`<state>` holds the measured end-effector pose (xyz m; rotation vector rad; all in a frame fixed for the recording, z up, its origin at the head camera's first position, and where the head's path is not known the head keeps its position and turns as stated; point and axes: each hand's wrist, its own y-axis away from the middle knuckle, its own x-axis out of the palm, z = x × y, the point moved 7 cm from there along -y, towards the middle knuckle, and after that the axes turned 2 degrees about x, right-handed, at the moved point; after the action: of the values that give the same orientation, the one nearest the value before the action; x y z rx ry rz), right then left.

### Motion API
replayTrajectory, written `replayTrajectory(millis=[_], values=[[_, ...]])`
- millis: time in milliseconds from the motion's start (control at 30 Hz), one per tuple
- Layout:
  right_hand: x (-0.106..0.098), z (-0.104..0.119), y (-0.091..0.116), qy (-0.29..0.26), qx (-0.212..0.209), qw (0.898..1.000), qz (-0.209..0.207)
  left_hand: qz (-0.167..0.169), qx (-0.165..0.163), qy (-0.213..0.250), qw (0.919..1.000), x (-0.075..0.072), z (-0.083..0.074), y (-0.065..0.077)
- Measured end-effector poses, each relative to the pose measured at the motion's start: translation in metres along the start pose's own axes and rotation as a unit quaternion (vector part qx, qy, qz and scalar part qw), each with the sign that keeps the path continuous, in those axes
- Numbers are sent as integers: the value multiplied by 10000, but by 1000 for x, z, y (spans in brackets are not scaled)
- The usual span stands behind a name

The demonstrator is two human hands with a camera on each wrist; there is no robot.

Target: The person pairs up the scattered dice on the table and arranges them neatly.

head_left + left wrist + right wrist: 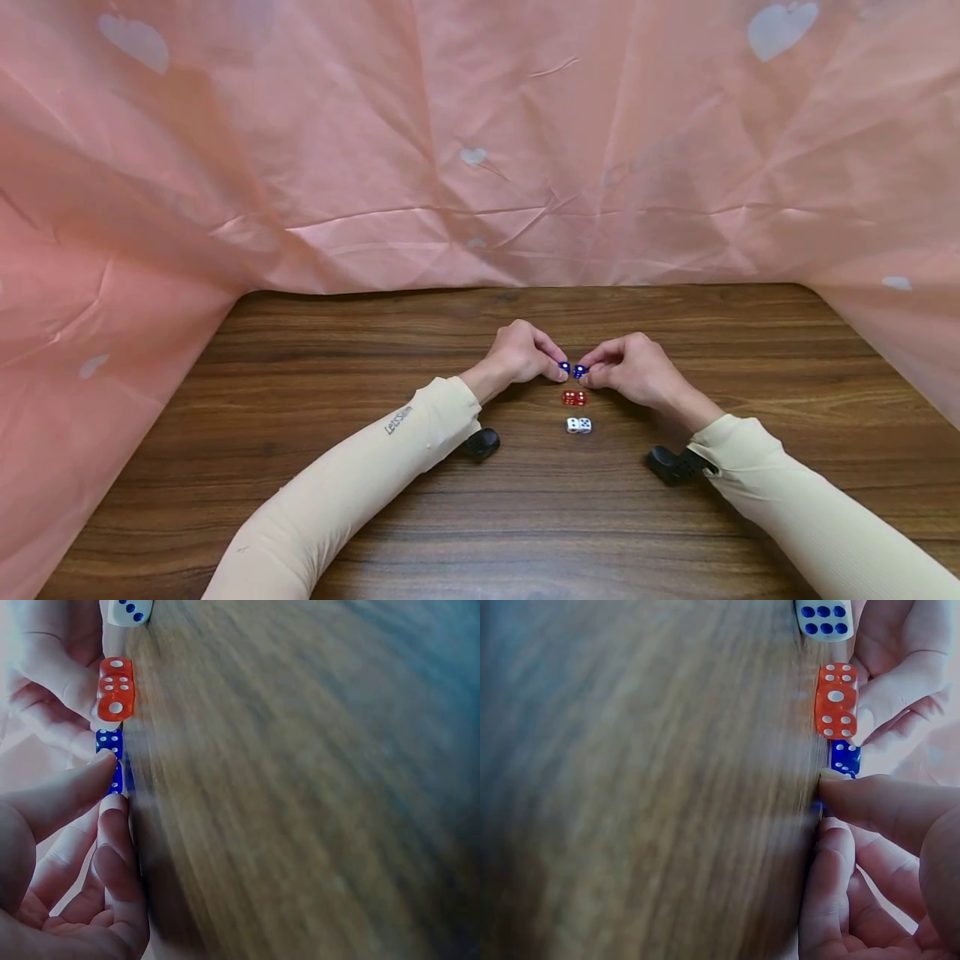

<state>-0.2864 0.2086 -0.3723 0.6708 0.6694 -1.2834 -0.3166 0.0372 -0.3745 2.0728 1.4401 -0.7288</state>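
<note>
Two blue dice are side by side at the far end of a short row of dice, a small gap between them in the head view. My left hand (519,352) pinches the left blue die (564,367) between thumb and fingers. From the other side, my right hand (637,368) pinches the right blue die (581,370); in the right wrist view my thumb and fingers hide most of it. Nearer to me, two red dice (574,398) sit together on the table. Closer still lie two white dice (578,426) with dark pips, also paired.
Everything stands on a brown wood-grain table (360,333). A pink curtain (480,200) with pale hearts hangs behind and along both sides. Dark wrist devices (482,444) stick out below both cream sleeves (360,467), close above the tabletop.
</note>
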Motion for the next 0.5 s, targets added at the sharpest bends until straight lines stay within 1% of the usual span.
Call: replayTrajectory(millis=[333, 500], values=[[-2, 1, 1, -48, -68, 10000, -1, -19, -46, -76, 10000, 3, -2, 0], [-5, 1, 1, 20, -99, 9999, -33, 5, 17, -64, 10000, 3, -5, -1]])
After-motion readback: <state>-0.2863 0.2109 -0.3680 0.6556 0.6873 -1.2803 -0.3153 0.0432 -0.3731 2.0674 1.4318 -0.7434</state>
